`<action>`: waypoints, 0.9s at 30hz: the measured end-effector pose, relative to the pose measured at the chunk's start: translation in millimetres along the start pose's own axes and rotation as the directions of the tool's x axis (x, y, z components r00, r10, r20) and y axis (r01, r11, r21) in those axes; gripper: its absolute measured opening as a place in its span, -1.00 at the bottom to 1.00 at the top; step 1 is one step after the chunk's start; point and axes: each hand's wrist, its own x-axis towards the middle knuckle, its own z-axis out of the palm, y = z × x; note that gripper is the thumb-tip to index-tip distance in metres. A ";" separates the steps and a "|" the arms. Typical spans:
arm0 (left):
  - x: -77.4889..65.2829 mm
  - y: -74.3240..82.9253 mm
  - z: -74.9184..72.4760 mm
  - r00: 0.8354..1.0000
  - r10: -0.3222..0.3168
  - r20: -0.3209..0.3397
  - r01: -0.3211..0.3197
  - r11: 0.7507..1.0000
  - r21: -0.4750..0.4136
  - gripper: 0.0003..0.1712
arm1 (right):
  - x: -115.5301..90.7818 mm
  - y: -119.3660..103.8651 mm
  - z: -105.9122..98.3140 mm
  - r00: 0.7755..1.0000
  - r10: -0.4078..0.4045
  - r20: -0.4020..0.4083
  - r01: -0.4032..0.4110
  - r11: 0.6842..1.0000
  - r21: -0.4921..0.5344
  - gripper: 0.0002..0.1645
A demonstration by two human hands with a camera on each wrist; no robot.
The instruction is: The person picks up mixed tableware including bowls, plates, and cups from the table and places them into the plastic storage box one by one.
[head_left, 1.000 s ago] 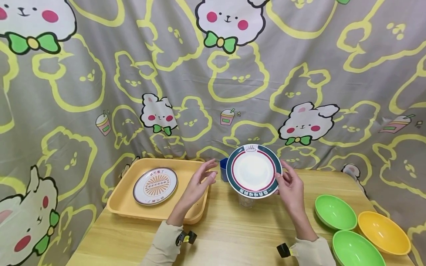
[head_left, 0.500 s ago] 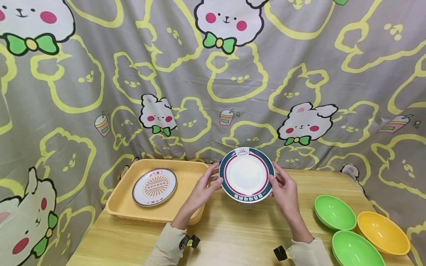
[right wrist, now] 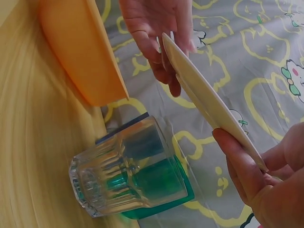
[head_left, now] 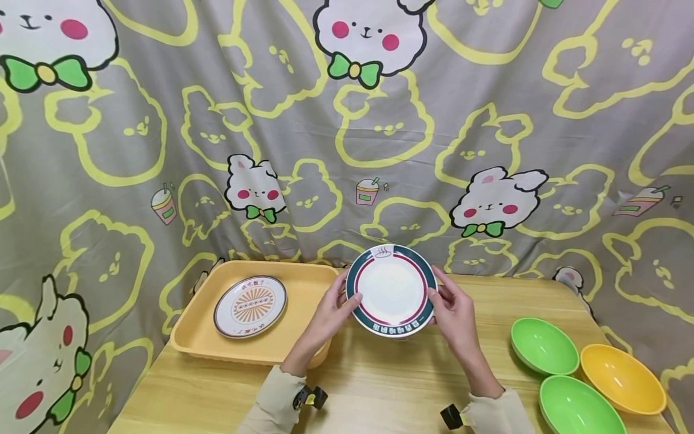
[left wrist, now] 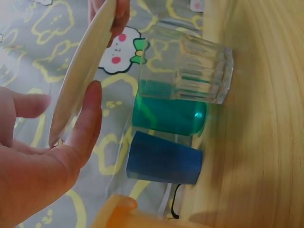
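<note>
A white plate [head_left: 391, 289] with a dark green rim band and a red ring is held up over the table, its face tilted toward me. My left hand [head_left: 328, 310] holds its left edge, thumb on the face side and fingers behind. At the opposite edge, my right hand [head_left: 455, 310] grips the rim between thumb and fingers. Behind and below the plate stand a clear ridged glass [left wrist: 185, 64], a teal cup [left wrist: 164, 114] and a blue cup [left wrist: 164, 159]. The plate hides nearly all of these in the head view.
To the left, a yellow tray [head_left: 320, 283] bears another plate [head_left: 250, 306] with an orange ray pattern. At the right lie two green bowls [head_left: 544, 346] and an orange-yellow bowl [head_left: 623, 380]. A patterned curtain [head_left: 390, 132] hangs behind the wooden table [head_left: 374, 386].
The right hand has moved the plate left and slightly down. My left hand, apart from it a second ago, has come to its left rim and taken hold.
</note>
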 end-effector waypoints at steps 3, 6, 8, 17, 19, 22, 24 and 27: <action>2.1 0.5 1.3 1.000 0.002 -0.003 -0.002 1.000 -0.013 -0.31 | -0.2 -1.3 -0.8 1.000 0.004 0.003 -0.004 1.000 -0.004 -0.38; 3.1 1.2 1.3 1.000 -0.007 0.001 0.007 1.000 -0.012 -0.31 | -0.6 -2.0 -1.0 1.000 0.003 -0.004 -0.003 1.000 0.000 -0.38; 2.6 2.1 0.4 1.000 -0.017 -0.003 0.017 1.000 -0.012 -0.31 | -0.8 -2.3 0.0 1.000 0.001 0.004 -0.001 1.000 0.010 -0.39; -4.8 2.3 -6.2 0.999 -0.037 -0.033 0.036 0.999 -0.036 -0.35 | -4.1 -0.5 6.0 0.998 0.022 0.065 -0.024 0.999 0.042 -0.41; -4.8 2.7 -6.1 0.998 -0.047 -0.033 0.046 0.998 -0.046 -0.36 | -4.7 -0.2 5.4 0.997 0.031 0.071 -0.034 0.999 0.041 -0.40; -3.2 4.7 -5.9 0.997 -0.064 -0.035 0.062 0.996 -0.061 -0.36 | -4.2 -0.8 3.4 0.996 0.037 0.083 -0.041 0.998 0.044 -0.40; -1.5 6.0 -6.5 0.997 -0.071 -0.037 0.069 0.996 -0.057 -0.36 | -3.4 -2.2 1.6 0.995 0.043 0.094 -0.048 0.997 0.052 -0.40; -1.0 7.2 -9.3 0.995 -0.085 -0.048 0.083 0.995 -0.048 -0.35 | -2.6 -3.8 1.2 0.991 0.052 0.126 -0.062 0.995 0.072 -0.39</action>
